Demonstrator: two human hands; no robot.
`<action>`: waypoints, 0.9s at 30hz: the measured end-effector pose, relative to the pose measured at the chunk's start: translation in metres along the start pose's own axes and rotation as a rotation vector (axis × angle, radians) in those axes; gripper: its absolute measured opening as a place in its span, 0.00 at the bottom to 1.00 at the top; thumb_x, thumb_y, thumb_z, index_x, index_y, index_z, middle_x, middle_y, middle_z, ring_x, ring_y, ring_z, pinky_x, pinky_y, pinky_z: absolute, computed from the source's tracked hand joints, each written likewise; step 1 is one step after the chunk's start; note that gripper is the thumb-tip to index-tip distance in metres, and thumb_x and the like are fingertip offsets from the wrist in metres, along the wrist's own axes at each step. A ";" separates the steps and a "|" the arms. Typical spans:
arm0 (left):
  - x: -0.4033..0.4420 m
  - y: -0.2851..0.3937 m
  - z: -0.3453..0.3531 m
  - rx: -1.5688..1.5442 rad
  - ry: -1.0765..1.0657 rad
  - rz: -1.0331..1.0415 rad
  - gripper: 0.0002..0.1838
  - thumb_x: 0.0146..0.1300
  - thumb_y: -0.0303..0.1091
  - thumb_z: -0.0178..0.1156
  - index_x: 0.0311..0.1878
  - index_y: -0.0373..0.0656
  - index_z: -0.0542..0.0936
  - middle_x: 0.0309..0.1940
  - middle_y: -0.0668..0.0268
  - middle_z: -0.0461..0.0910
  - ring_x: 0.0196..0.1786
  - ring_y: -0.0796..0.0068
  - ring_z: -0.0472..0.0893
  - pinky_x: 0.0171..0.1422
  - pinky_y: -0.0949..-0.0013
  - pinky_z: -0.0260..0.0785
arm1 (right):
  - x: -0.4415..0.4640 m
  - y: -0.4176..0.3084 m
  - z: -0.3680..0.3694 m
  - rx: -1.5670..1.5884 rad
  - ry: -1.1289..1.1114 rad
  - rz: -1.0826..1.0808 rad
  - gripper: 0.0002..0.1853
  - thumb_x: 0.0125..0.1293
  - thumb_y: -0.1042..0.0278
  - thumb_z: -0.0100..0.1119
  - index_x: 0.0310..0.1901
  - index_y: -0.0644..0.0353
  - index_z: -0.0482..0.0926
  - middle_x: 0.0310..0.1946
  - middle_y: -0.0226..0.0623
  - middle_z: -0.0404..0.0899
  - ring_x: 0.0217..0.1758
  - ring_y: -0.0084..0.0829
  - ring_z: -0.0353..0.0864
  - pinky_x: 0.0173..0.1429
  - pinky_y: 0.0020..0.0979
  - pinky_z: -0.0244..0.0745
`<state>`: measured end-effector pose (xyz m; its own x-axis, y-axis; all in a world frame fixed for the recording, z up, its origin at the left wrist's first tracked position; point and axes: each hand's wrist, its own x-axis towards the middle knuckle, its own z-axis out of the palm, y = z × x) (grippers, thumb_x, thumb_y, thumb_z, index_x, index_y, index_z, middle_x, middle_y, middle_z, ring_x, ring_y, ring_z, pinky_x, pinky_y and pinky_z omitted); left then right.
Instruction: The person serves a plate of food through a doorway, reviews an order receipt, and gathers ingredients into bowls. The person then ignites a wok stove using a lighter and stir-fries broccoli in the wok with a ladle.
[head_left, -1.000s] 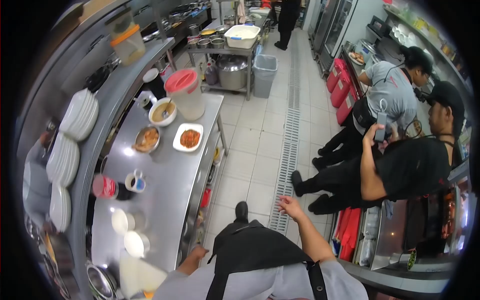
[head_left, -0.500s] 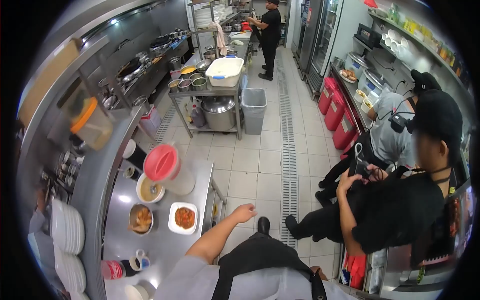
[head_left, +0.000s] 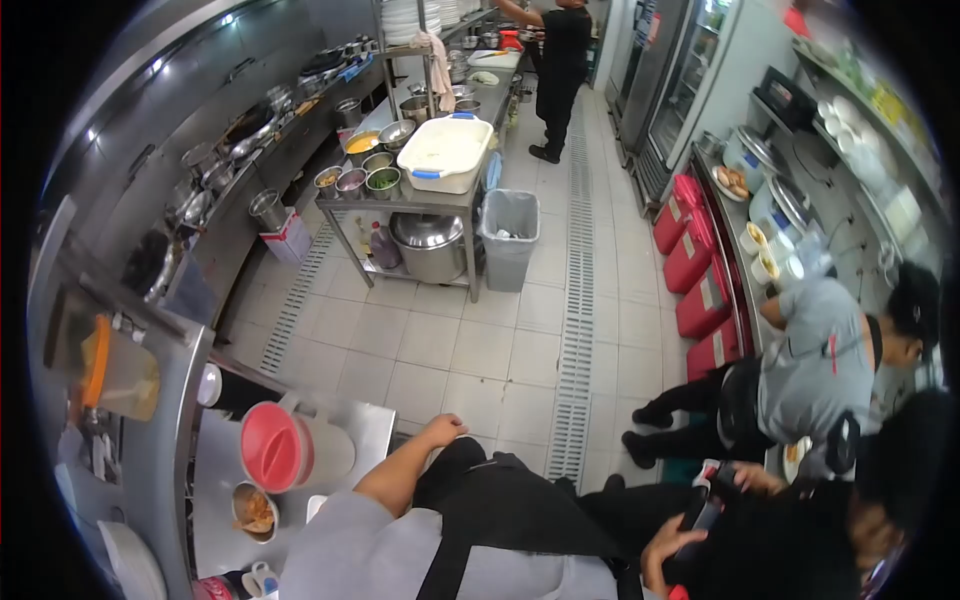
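My left hand hangs in front of me, fingers curled in, with nothing visible in it. It is just past the corner of the steel table, above the floor. On that table, left of the hand, stands a clear pitcher with a red lid. Near it is a bowl of orange-brown food. A mug shows at the lower edge, and my sleeve mostly covers a white dish. My right hand is out of sight.
A steel prep table ahead holds a white tub and several metal pots. A grey bin stands beside it. Red containers line the right. One person bends at the right counter; another close by holds a dark device; a third stands ahead.
My view has moved forward, so the left table has slid down and back. The person with the device is now lower right. The far person has raised an arm.
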<state>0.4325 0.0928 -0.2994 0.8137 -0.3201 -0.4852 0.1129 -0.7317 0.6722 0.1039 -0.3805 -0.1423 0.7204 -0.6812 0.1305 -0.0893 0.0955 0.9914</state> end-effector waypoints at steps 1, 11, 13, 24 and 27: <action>0.011 -0.002 -0.007 -0.073 -0.030 -0.079 0.24 0.60 0.50 0.72 0.49 0.39 0.86 0.39 0.54 0.88 0.43 0.61 0.87 0.51 0.59 0.78 | 0.000 -0.009 0.010 0.116 0.004 -0.021 0.24 0.73 0.78 0.58 0.69 0.65 0.74 0.66 0.42 0.76 0.68 0.40 0.76 0.73 0.55 0.69; 0.192 0.020 -0.128 -0.653 0.050 -0.140 0.19 0.65 0.43 0.69 0.50 0.37 0.85 0.38 0.62 0.87 0.41 0.72 0.84 0.49 0.67 0.76 | 0.160 -0.151 -0.123 1.599 -0.670 -1.094 0.19 0.69 0.64 0.63 0.60 0.58 0.82 0.54 0.39 0.86 0.56 0.37 0.85 0.63 0.41 0.79; 0.224 0.035 -0.180 -0.801 0.160 -0.069 0.19 0.65 0.41 0.68 0.53 0.38 0.84 0.39 0.63 0.86 0.43 0.74 0.82 0.51 0.68 0.75 | 0.216 -0.157 -0.195 1.681 -0.782 -1.130 0.18 0.67 0.65 0.65 0.57 0.59 0.84 0.51 0.39 0.88 0.53 0.38 0.87 0.61 0.39 0.80; 0.144 0.172 -0.633 -0.873 1.092 0.829 0.19 0.72 0.27 0.61 0.64 0.37 0.77 0.60 0.59 0.81 0.62 0.70 0.81 0.71 0.64 0.72 | 0.407 -0.166 -0.447 0.730 0.235 -1.771 0.14 0.62 0.58 0.64 0.47 0.52 0.86 0.41 0.32 0.88 0.51 0.34 0.88 0.57 0.33 0.82; 0.066 0.212 -0.733 -0.442 1.191 1.305 0.21 0.75 0.35 0.54 0.65 0.33 0.76 0.62 0.49 0.80 0.64 0.56 0.81 0.70 0.57 0.74 | 0.455 -0.287 -0.470 1.075 -0.406 -1.419 0.11 0.59 0.59 0.60 0.40 0.50 0.88 0.44 0.33 0.88 0.54 0.34 0.85 0.56 0.37 0.82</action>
<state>0.9280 0.3575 0.2208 0.3995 0.2044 0.8936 -0.8929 -0.1340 0.4299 0.7806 -0.3774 -0.3715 0.4590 0.0481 -0.8871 -0.1000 -0.9894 -0.1054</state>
